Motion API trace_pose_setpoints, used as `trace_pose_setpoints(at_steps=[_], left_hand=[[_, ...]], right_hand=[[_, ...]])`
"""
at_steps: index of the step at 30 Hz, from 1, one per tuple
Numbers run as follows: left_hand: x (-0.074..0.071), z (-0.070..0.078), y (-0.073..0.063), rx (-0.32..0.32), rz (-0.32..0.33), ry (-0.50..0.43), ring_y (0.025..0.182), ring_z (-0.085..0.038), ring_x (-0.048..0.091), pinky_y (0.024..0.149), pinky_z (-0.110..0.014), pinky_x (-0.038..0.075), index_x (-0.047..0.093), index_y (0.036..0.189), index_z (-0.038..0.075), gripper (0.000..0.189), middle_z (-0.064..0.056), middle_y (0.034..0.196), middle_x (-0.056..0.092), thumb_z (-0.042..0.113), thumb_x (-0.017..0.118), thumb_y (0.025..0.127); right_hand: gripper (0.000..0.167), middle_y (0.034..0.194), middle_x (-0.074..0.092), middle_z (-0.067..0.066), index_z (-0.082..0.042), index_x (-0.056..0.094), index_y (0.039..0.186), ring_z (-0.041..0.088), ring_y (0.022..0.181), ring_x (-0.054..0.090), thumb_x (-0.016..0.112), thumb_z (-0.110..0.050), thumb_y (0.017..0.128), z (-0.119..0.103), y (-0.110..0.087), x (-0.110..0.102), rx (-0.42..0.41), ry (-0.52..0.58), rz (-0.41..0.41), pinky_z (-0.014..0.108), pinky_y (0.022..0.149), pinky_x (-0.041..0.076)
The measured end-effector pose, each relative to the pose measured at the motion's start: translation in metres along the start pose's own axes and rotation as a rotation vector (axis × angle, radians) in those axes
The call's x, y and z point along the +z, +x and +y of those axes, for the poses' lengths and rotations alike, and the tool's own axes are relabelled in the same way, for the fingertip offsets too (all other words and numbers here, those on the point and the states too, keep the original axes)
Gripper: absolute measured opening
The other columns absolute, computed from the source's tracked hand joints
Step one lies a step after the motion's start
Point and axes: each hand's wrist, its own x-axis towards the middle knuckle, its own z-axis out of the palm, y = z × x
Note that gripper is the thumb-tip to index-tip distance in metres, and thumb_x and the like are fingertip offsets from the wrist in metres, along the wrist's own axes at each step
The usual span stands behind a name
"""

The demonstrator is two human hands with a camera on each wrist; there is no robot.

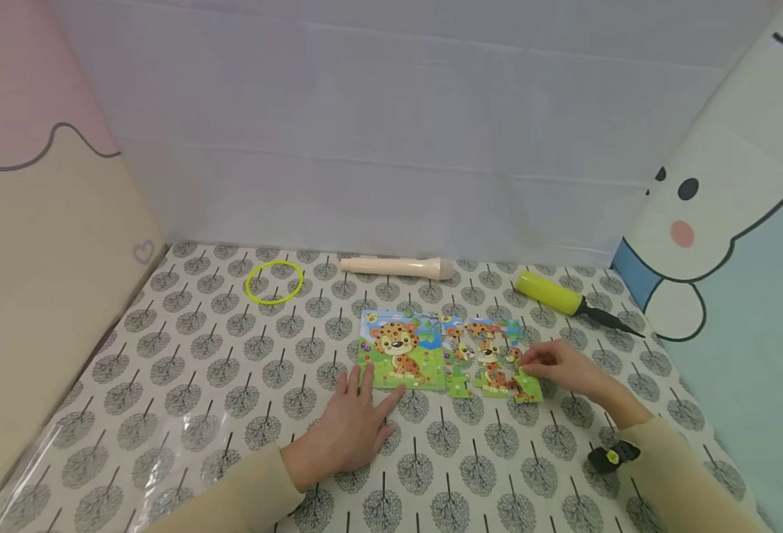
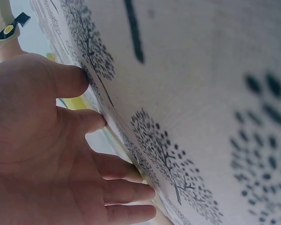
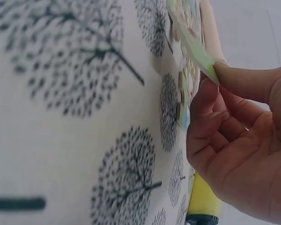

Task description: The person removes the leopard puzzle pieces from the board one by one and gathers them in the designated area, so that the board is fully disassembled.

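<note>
A leopard picture card [image 1: 401,352] lies flat on the patterned cloth. To its right is a partly assembled leopard jigsaw puzzle [image 1: 485,352], with gaps between some of its pieces. My right hand [image 1: 565,366] pinches a green puzzle piece [image 3: 196,50] between thumb and fingers at the puzzle's lower right corner; the right wrist view shows this piece tilted up from the cloth. With fingers spread, my left hand [image 1: 348,433] rests at the card's lower left edge. Its palm and extended fingers [image 2: 124,190] show in the left wrist view.
Behind the card lies a pale, microphone-shaped stick [image 1: 394,267]. A yellow-green ring [image 1: 248,291] is at the back left, and a yellow hand pump [image 1: 551,293] with a black nozzle at the back right. Draped walls [image 1: 391,148] enclose the tree-patterned tablecloth [image 1: 198,429].
</note>
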Motion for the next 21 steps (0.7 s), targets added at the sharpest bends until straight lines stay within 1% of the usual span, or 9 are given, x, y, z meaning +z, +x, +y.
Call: trace_pose_setpoints(at_steps=[5,11,14,21], left_hand=[[0.0,0.0,0.0,-0.007,0.009,-0.012,0.132,-0.049,0.027,0.107,-0.057,0.022,0.021,0.153,0.031,0.06,-0.031,0.147,0.025,0.054,0.032,0.099],[0.0,0.0,-0.001,-0.013,0.026,0.004,0.132,-0.049,0.028,0.107,-0.058,0.023,0.022,0.153,0.031,0.06,-0.032,0.148,0.022,0.054,0.033,0.098],[0.0,0.001,-0.002,-0.014,0.031,0.004,0.132,-0.049,0.028,0.107,-0.058,0.023,0.022,0.153,0.031,0.06,-0.032,0.147,0.024,0.054,0.033,0.099],[-0.002,0.001,-0.003,-0.019,0.022,-0.015,0.133,-0.049,0.025,0.107,-0.058,0.022,0.022,0.153,0.031,0.059,-0.032,0.147,0.024,0.053,0.033,0.099]], right_hand=[[0.018,0.083,0.065,0.003,-0.002,0.068,0.101,0.02,0.073,0.06,0.063,-0.018,0.094,0.006,-0.009,-0.002,0.019,-0.019,0.007,0.034,0.063,0.05],[0.011,0.081,0.064,0.003,-0.002,0.068,0.098,0.019,0.069,0.06,0.063,-0.011,0.092,0.011,-0.011,0.002,-0.051,-0.095,0.047,0.03,0.058,0.048],[0.008,0.081,0.064,0.002,-0.003,0.068,0.096,0.017,0.069,0.06,0.063,-0.009,0.092,0.012,-0.011,0.004,-0.061,-0.131,0.068,0.029,0.057,0.047],[0.008,0.08,0.063,0.001,-0.004,0.068,0.095,0.017,0.069,0.06,0.064,-0.01,0.092,0.009,-0.012,0.004,-0.052,-0.148,0.086,0.03,0.058,0.048]])
